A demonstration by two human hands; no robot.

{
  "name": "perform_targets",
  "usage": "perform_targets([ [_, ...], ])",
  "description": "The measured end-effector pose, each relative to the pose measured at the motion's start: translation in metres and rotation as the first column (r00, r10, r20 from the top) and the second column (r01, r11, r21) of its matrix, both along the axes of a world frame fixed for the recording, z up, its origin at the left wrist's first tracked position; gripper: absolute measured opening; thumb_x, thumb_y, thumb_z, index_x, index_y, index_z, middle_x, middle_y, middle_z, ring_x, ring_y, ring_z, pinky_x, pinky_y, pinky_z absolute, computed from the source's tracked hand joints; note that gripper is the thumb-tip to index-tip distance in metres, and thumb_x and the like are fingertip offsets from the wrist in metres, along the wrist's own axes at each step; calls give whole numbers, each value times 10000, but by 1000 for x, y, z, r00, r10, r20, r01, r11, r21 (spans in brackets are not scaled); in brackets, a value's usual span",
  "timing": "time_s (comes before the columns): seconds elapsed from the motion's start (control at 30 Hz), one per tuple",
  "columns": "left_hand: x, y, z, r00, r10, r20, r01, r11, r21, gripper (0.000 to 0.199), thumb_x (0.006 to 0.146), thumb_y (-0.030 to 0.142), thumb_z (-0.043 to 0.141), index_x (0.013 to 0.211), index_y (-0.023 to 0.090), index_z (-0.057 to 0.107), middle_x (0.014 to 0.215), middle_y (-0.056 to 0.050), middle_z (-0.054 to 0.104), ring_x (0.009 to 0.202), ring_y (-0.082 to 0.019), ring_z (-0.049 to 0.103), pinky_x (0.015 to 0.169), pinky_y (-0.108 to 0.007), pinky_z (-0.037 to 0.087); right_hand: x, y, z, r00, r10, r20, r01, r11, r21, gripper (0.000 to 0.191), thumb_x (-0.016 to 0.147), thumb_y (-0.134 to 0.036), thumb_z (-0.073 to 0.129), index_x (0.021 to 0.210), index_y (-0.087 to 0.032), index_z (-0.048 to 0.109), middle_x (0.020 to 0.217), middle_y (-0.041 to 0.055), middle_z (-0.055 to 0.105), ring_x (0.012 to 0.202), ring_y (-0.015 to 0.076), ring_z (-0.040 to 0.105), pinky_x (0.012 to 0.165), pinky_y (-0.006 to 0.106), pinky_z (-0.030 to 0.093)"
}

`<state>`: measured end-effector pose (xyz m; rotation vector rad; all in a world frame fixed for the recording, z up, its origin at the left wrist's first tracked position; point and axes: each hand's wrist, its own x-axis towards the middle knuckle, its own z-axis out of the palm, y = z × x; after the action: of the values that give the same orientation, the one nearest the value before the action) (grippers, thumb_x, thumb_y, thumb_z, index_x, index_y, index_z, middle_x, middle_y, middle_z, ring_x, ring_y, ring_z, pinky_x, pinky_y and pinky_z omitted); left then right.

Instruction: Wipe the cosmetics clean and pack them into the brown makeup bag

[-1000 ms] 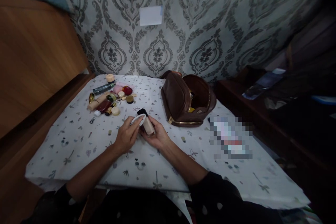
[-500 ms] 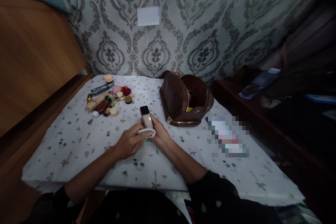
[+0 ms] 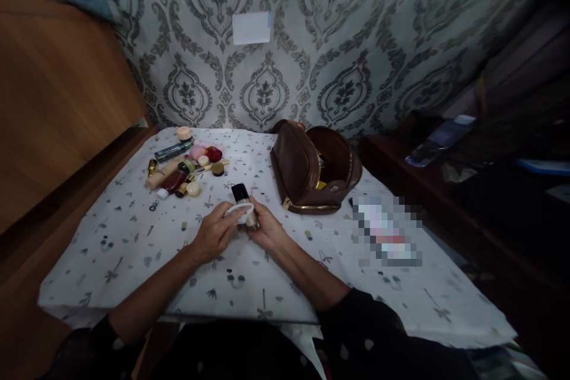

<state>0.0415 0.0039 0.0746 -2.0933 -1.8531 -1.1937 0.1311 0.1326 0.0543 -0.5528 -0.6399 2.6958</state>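
Near the middle of the table, my right hand [image 3: 266, 227] grips a small glass bottle [image 3: 251, 219] of beige liquid with a black cap [image 3: 240, 192]. The bottle tilts, its cap pointing up and to the left. My left hand [image 3: 216, 231] has its fingers closed on a white pad [image 3: 240, 209], which lies over the bottle just below the cap and covers part of it. The pad shows as a pale, curved edge. Both hands are close together above the patterned white cloth.
Several cosmetics [image 3: 178, 175] lie in a group at the back left of the table [image 3: 178, 285]. An open brown bag [image 3: 296, 172] stands at the back right. A pixelated flat item [image 3: 387, 231] lies right of it. A wooden cabinet [image 3: 62, 95] borders the left.
The bottle has shifted slightly left and tilted more. My left hand has moved the white pad up and to the left, across the bottle.
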Motion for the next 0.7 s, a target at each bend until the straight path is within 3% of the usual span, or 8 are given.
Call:
perform_targets([
  [0.1,7,-1,1,987,-134,-87,131,991,-38,428,954,158,370,1347,241,518,1006,-89,562,913,-189,545,746,-293,494,0,2,1,998,-62,15,63,998,-28,217,895,-273,596,721,-144,612,614,8,660,547,109,605,539,197,499],
  [0.17,9,-1,0,983,-143,-112,138,989,-49,442,951,153,360,1356,252,508,1024,-91,569,940,-197,552,751,-301,503,0,4,3,998,-53,29,55,998,-44,223,904,-255,574,719,-139,619,620,19,665,560,111,617,555,197,510],
  [0.27,6,1,-3,994,-66,-83,66,998,-8,455,955,166,369,1392,253,463,1091,-94,556,1003,-205,542,807,-322,503,1,2,7,999,-6,32,9,994,-107,235,895,-310,604,738,-137,625,614,12,660,545,109,612,534,195,509],
  [0.33,1,1,-6,998,48,-37,-47,999,19,447,963,188,373,1399,237,456,1061,-87,541,960,-194,538,814,-319,491,3,-1,9,1000,14,14,-12,991,-136,231,881,-346,633,767,-145,628,617,-5,658,531,105,602,506,197,500],
  [0.47,-8,2,-8,970,238,54,-239,971,24,431,978,238,365,1398,196,455,949,-58,492,854,-175,522,781,-299,465,4,-9,10,996,75,-38,-79,992,-95,79,855,-222,669,844,-148,644,689,-2,688,601,112,634,515,194,506],
  [0.6,-9,3,-7,967,247,66,-249,968,18,429,980,244,370,1394,182,458,945,-55,484,854,-178,518,782,-299,454,3,-9,6,995,94,-23,-96,988,-117,93,878,-239,635,874,-147,646,712,11,702,627,126,646,583,232,552],
  [0.7,-5,3,-6,988,153,23,-153,988,7,423,975,234,376,1386,216,477,969,-64,503,873,-182,520,782,-298,462,3,-4,5,998,54,-27,-57,986,-156,138,902,-270,598,869,-144,645,709,12,703,611,129,640,587,240,550],
])
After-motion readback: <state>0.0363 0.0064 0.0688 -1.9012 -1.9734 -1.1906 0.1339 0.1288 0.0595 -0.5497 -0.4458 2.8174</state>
